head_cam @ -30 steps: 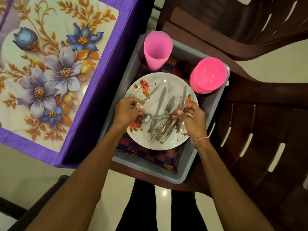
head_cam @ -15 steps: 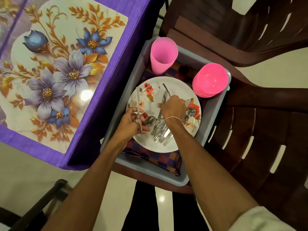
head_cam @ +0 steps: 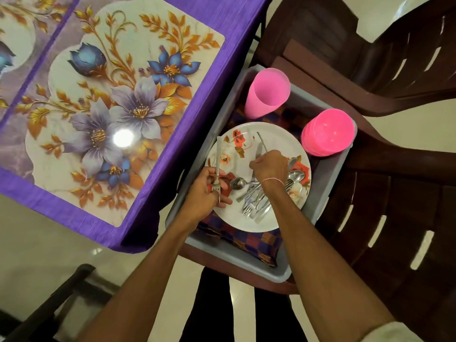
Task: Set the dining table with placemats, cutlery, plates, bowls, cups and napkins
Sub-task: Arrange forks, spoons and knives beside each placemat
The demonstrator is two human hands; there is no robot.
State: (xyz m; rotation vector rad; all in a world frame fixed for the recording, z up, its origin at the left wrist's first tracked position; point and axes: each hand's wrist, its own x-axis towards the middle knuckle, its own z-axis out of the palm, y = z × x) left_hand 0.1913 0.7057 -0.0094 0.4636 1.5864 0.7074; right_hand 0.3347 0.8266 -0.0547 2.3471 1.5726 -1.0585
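A grey tub (head_cam: 328, 178) on a brown chair holds a white flowered plate (head_cam: 249, 215) lying on checked napkins (head_cam: 246, 239). Loose forks, spoons and knives (head_cam: 256, 201) lie on the plate. My left hand (head_cam: 204, 193) grips a fork (head_cam: 218, 159) near its tines, the handle pointing away from me. My right hand (head_cam: 270, 166) pinches a thin piece of cutlery (head_cam: 262, 141) above the plate's middle; which kind it is stays hidden. A pink cup (head_cam: 266, 93) and stacked pink bowls (head_cam: 328, 134) stand at the tub's far end. A floral placemat (head_cam: 118, 107) lies on the purple table.
The purple tablecloth (head_cam: 197, 124) hangs down right beside the tub's left wall. A second placemat (head_cam: 12, 45) shows at the far left. Brown plastic chairs (head_cam: 394, 169) fill the right side. A dark chair frame (head_cam: 49, 304) stands at the lower left, over pale floor.
My left hand lifted a fork off the plate and turned it upright. My right hand moved from the plate's right side to its middle and picked up a thin piece of cutlery.
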